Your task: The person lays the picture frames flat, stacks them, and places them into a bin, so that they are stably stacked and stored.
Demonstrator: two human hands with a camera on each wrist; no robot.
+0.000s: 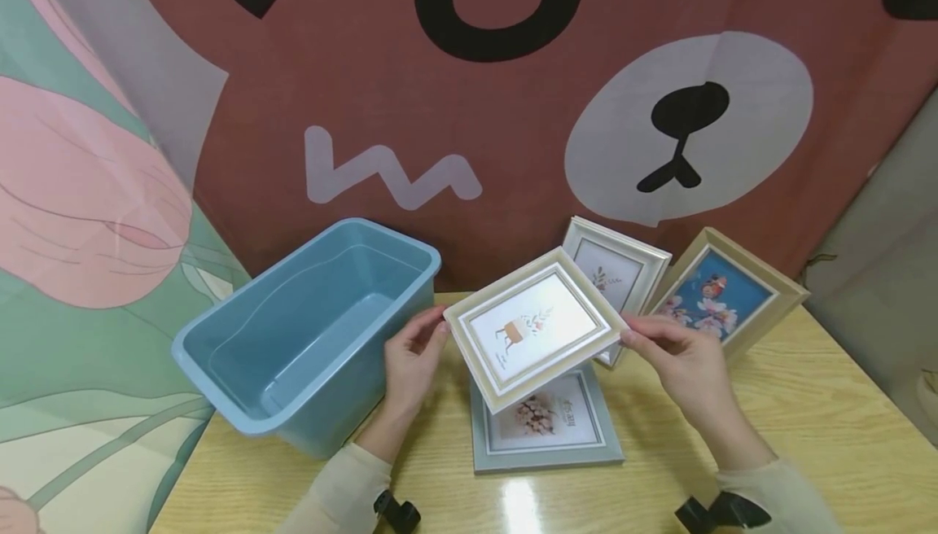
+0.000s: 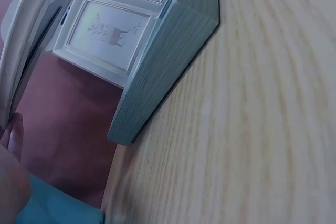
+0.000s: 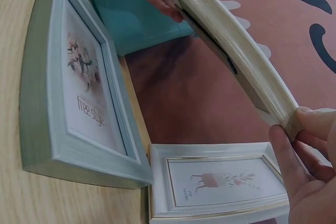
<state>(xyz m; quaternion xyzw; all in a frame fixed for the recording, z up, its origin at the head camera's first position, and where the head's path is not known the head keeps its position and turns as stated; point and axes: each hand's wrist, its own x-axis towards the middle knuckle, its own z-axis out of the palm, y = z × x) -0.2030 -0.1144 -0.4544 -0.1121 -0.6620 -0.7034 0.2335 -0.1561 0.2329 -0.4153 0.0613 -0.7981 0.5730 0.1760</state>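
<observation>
Both hands hold up a cream picture frame (image 1: 536,327) with a deer-like print, tilted over the table. My left hand (image 1: 413,359) pinches its left corner; my right hand (image 1: 687,363) pinches the right corner between thumb and fingers, as the right wrist view also shows. Beneath it lies a grey-green picture frame (image 1: 548,462) with a flower print, partly covered in the head view. Behind stand a white picture frame (image 1: 645,261), its lower part overlapped by the held one, and a beige picture frame (image 1: 769,306) with a blue picture, its lower left behind the right hand.
A blue plastic bin (image 1: 308,339) stands at the left, its inside bare, close beside the left forearm. A cloth with a printed bear face (image 1: 440,249) hangs behind the wooden table (image 1: 821,428). The table's right edge runs diagonally past the beige frame.
</observation>
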